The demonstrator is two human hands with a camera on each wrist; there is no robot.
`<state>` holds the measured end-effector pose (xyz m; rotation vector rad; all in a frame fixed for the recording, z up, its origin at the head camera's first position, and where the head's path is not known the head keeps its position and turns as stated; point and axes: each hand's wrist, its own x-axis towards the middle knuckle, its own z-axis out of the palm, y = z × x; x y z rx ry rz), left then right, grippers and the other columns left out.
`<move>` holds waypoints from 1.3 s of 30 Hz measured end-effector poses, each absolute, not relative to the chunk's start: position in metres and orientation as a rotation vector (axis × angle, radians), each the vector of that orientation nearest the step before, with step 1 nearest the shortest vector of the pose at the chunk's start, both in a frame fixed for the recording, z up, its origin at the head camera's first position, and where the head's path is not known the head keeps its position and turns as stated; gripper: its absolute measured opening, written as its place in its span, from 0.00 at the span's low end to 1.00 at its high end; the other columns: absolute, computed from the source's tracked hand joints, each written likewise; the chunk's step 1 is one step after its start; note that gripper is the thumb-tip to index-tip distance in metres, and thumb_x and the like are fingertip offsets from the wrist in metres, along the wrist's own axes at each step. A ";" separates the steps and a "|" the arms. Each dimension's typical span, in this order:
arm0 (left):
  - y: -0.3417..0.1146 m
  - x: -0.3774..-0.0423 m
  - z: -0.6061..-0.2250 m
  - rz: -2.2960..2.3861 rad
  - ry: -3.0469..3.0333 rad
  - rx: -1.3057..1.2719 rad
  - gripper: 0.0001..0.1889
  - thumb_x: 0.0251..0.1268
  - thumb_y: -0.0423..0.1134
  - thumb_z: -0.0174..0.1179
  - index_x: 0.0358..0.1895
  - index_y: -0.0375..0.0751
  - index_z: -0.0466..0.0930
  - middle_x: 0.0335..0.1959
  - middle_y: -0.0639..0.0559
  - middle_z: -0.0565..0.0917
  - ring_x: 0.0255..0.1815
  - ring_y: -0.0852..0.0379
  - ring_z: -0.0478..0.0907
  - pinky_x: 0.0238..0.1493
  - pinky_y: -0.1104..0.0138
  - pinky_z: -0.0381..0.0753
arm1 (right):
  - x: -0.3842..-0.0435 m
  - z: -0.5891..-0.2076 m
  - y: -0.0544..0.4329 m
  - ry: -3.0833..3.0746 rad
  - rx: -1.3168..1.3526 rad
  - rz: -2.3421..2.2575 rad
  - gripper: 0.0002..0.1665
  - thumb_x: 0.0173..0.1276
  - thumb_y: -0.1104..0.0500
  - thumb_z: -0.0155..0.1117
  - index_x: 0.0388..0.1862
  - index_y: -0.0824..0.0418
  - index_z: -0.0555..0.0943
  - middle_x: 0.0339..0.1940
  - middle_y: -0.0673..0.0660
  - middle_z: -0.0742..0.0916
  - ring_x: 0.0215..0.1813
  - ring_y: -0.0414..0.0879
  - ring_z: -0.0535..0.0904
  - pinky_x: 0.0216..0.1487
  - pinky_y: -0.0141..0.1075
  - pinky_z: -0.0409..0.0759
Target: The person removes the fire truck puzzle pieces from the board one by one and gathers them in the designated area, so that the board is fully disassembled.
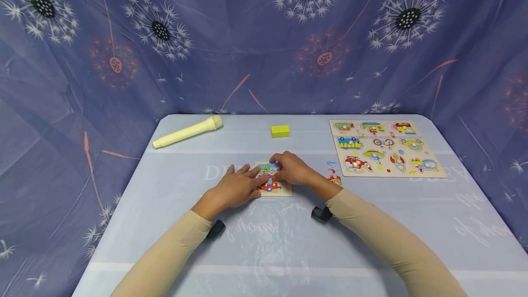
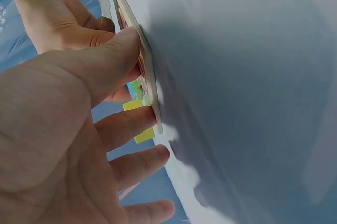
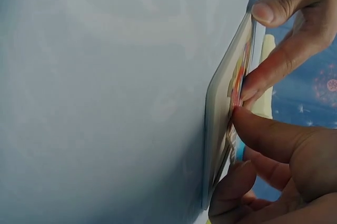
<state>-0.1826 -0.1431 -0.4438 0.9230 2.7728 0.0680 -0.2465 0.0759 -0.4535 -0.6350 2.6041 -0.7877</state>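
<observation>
A small wooden puzzle board [image 1: 285, 191] with a red vehicle picture lies flat in the middle of the table. My left hand [image 1: 237, 188] rests at its left side with fingers spread. In the left wrist view, the left thumb [image 2: 124, 50] touches the board's edge; the index finger touches the picture in the right wrist view. My right hand [image 1: 294, 169] bends over the board's far right part. Its thumb [image 3: 268, 134] and a curled finger pinch a thin puzzle piece [image 3: 233, 141] at the board's surface. Fingers hide much of that piece.
Loose picture pieces [image 1: 334, 178] lie beside the right forearm. A yellow block [image 1: 280, 131] stands behind the hands. At the back left lies a pale yellow microphone-shaped stick [image 1: 187, 133]; a large vehicle puzzle board [image 1: 389, 150] lies at the right. Patterned cloth [image 1: 247, 35] hangs behind the table.
</observation>
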 end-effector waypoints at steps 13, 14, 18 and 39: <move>-0.142 -0.183 -0.445 0.069 2.772 0.917 0.28 0.76 0.55 0.57 0.76 0.60 0.70 0.79 0.47 0.65 0.77 0.37 0.64 0.68 0.31 0.62 | -0.253 -0.456 0.078 2.622 -0.686 -0.729 0.24 0.64 0.60 0.75 0.60 0.62 0.83 0.41 0.55 0.83 0.44 0.48 0.76 0.50 0.43 0.76; -0.142 -0.183 -0.445 0.071 2.772 0.916 0.28 0.76 0.55 0.57 0.76 0.60 0.70 0.79 0.47 0.65 0.77 0.37 0.64 0.68 0.31 0.61 | -0.253 -0.456 0.079 2.626 -0.700 -0.724 0.24 0.64 0.60 0.75 0.59 0.62 0.83 0.42 0.55 0.83 0.44 0.48 0.76 0.50 0.43 0.76; -0.142 -0.183 -0.446 0.082 2.771 0.910 0.28 0.76 0.55 0.57 0.75 0.60 0.70 0.79 0.47 0.65 0.77 0.37 0.64 0.68 0.31 0.61 | -0.252 -0.456 0.079 2.634 -0.740 -0.694 0.22 0.65 0.61 0.74 0.58 0.61 0.84 0.44 0.55 0.82 0.46 0.47 0.76 0.53 0.43 0.76; -0.143 -0.182 -0.446 0.075 2.781 0.907 0.27 0.76 0.54 0.57 0.76 0.60 0.70 0.79 0.47 0.65 0.76 0.37 0.65 0.69 0.32 0.61 | -0.257 -0.450 0.105 2.643 -0.878 -0.757 0.19 0.65 0.58 0.74 0.54 0.62 0.86 0.45 0.54 0.87 0.46 0.46 0.81 0.51 0.42 0.80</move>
